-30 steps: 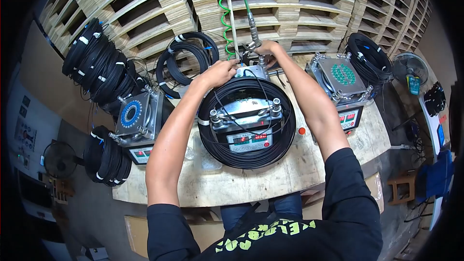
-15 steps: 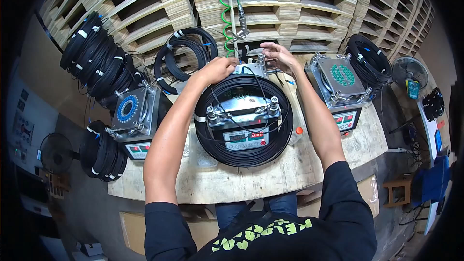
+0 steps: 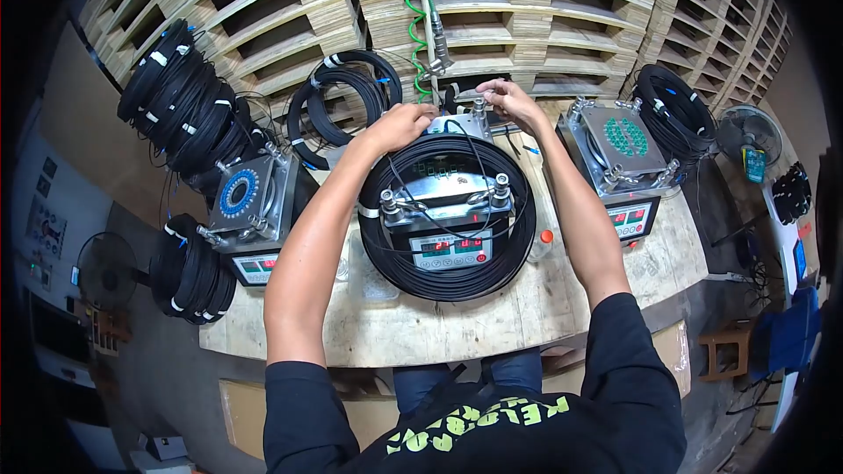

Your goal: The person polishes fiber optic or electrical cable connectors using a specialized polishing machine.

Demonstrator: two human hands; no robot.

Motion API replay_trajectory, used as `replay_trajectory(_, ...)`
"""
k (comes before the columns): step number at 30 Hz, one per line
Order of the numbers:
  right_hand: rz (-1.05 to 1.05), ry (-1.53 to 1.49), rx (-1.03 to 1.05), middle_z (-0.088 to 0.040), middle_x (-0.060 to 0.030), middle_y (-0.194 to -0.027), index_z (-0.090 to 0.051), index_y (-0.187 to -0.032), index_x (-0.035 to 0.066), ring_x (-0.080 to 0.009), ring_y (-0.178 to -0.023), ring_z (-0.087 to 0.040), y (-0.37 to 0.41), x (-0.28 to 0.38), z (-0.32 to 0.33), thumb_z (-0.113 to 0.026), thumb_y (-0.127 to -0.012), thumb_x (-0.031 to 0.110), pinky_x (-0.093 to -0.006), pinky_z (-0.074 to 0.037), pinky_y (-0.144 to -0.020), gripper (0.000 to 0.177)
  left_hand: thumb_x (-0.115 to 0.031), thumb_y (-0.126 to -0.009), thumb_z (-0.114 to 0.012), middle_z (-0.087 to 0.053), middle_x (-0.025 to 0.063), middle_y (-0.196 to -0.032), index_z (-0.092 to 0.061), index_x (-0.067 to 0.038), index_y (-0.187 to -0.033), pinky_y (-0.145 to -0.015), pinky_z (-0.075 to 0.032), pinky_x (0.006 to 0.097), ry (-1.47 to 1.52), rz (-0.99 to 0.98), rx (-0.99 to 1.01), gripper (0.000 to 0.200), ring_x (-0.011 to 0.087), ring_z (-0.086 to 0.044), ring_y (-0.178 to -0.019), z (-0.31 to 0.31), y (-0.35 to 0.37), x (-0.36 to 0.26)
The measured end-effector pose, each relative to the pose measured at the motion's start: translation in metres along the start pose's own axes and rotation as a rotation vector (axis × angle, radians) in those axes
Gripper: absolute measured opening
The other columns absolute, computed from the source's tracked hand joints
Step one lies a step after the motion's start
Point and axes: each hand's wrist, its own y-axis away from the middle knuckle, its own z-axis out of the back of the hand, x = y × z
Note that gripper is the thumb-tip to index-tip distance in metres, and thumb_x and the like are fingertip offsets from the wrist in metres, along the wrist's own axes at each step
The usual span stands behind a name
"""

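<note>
One fan (image 3: 112, 265) is well left of the middle machine. Two bundles of black coils come next, a tall leaning one (image 3: 180, 110) and a small one (image 3: 189, 272); their coils overlap too much to count. The left machine (image 3: 255, 193), one of three, carries one ring of blue pieces, too small to count.

Behind and left of the middle machine (image 3: 452, 189) lean at least two loose coils (image 3: 303, 118). The left hand (image 3: 399, 127) is at its rear left edge, fingers bent inward; what they grasp, if anything, I cannot tell. The middle machine has two front knobs (image 3: 501, 183) and one display (image 3: 451, 247), with one thick coil (image 3: 386, 268) around it. Behind it hang one green hose (image 3: 420, 4) and one metal nozzle (image 3: 439, 39).

The right hand (image 3: 512, 105) is at its rear right, fingers parted and half bent beside one rear knob (image 3: 479, 107); contact is unclear. One red-capped bottle (image 3: 545, 237) stands just right of it. Farther right are the right machine (image 3: 610, 154), with two curved groups of green pieces, one bundle of coils (image 3: 672, 110) and a second fan (image 3: 746, 136).
</note>
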Motion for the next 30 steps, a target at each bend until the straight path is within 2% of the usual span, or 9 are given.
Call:
replay_trajectory(5, 0.113, 0.198, -0.188, -0.065, -0.0044, -0.093, -0.062, -0.124, 0.006, -0.0118, -0.071, -0.055, -0.028, -0.026, 0.000, -0.067, -0.094, 0.020, -0.0270, -0.045, -0.060, 0.034, -0.013, -0.097, -0.048, -0.067, 0.0227, -0.123, -0.057, 0.003, -0.134, -0.104, -0.048, 0.0401, 0.030, -0.004, -0.005, 0.041, 0.0365, -0.064, -0.116, -0.001, 0.001, 0.004)
replay_trajectory(8, 0.624, 0.749, -0.596, -0.070, -0.0156, -0.102, -0.060, -0.126, 0.004, -0.0240, -0.078, -0.062, -0.037, -0.058, -0.002, -0.069, -0.093, 0.023, -0.0354, -0.051, -0.073, 0.039, -0.019, -0.098, -0.050, -0.066, 0.0202, -0.127, -0.058, -0.001, -0.134, -0.105, -0.046, 0.0416, 0.151, -0.004, -0.020, 0.041, 0.0366, -0.063, -0.119, -0.006, -0.001, 0.017)
replay_trajectory(9, 0.462, 0.660, -0.546, -0.068, -0.0226, -0.112, -0.059, -0.127, 0.002, -0.0323, -0.085, -0.064, -0.017, -0.037, -0.012, -0.069, -0.093, 0.024, -0.0394, -0.050, -0.084, 0.042, -0.022, -0.101, -0.053, -0.065, 0.0201, -0.130, -0.054, -0.001, -0.140, -0.105, -0.046, 0.0390, 0.257, 0.013, 0.002, 0.045, 0.0327, -0.063, -0.119, -0.006, -0.001, 0.021)
replay_trajectory(12, 0.426, 0.528, -0.496, -0.070, -0.0118, -0.090, -0.058, -0.130, 0.005, -0.0187, -0.077, -0.064, 0.036, 0.005, -0.042, -0.062, -0.099, 0.026, -0.0354, -0.052, -0.073, 0.038, -0.022, -0.102, -0.057, -0.069, 0.0181, -0.121, -0.053, 0.002, -0.141, -0.099, -0.050, 0.0333, 0.778, 0.169, -0.073, 0.046, 0.0220, -0.067, -0.109, 0.017, 0.010, 0.003)
replay_trajectory(14, 0.438, 0.488, -0.446, -0.067, -0.0182, -0.107, -0.057, -0.132, 0.005, -0.0237, -0.093, -0.066, 0.078, 0.029, -0.069, -0.057, -0.102, 0.025, -0.0371, -0.051, -0.082, 0.036, -0.022, -0.099, -0.059, -0.074, 0.0144, -0.109, -0.062, 0.001, -0.133, -0.089, -0.055, 0.0331, 0.777, 0.096, -0.277, 0.040, 0.0222, -0.071, -0.100, 0.010, -0.009, 0.047)
replay_trajectory(16, 0.487, 0.526, -0.462, -0.061, -0.0241, -0.104, -0.056, -0.133, 0.009, -0.0384, -0.099, -0.061, 0.095, 0.027, -0.091, -0.051, -0.104, 0.025, -0.0452, -0.047, -0.089, 0.033, -0.027, -0.096, -0.062, -0.075, 0.0160, -0.102, -0.070, -0.004, -0.122, -0.088, -0.055, 0.0330, 0.163, 0.152, -0.386, 0.036, 0.0242, -0.072, -0.101, 0.027, -0.004, 0.032)
replay_trajectory(24, 0.497, 0.545, -0.524, -0.061, -0.0233, -0.107, -0.059, -0.126, 0.003, -0.0393, -0.101, -0.060, 0.106, 0.042, -0.101, -0.045, -0.104, 0.013, -0.0442, -0.046, -0.089, 0.028, -0.040, -0.088, -0.072, -0.070, 0.0160, -0.119, -0.074, -0.016, -0.120, -0.079, -0.058, 0.0511, 0.243, 0.441, 0.052, 0.040, 0.0347, -0.068, -0.101, 0.013, -0.034, 0.078)
replay_trajectory(28, 0.503, 0.503, -0.502, -0.062, -0.0228, -0.109, -0.060, -0.124, 0.001, -0.0384, -0.103, -0.060, 0.105, 0.042, -0.099, -0.046, -0.104, 0.014, -0.0429, -0.046, -0.091, 0.027, -0.024, -0.096, -0.062, -0.067, 0.0214, -0.106, -0.064, 0.006, -0.109, -0.069, -0.061, 0.0542, 0.581, 0.825, -0.131, 0.032, 0.0373, -0.070, -0.083, 0.019, -0.027, 0.070)
replay_trajectory(30, 0.497, 0.491, -0.497, -0.063, -0.0225, -0.110, -0.060, -0.123, 0.001, -0.0378, -0.104, -0.061, 0.106, 0.042, -0.100, -0.047, -0.104, 0.014, -0.0422, -0.046, -0.091, 0.026, -0.015, -0.096, -0.054, -0.068, 0.0277, -0.098, -0.059, 0.009, -0.105, -0.064, -0.061, 0.0556, 0.786, 0.764, -0.112, 0.026, 0.0395, -0.071, -0.077, 0.017, -0.015, 0.089)
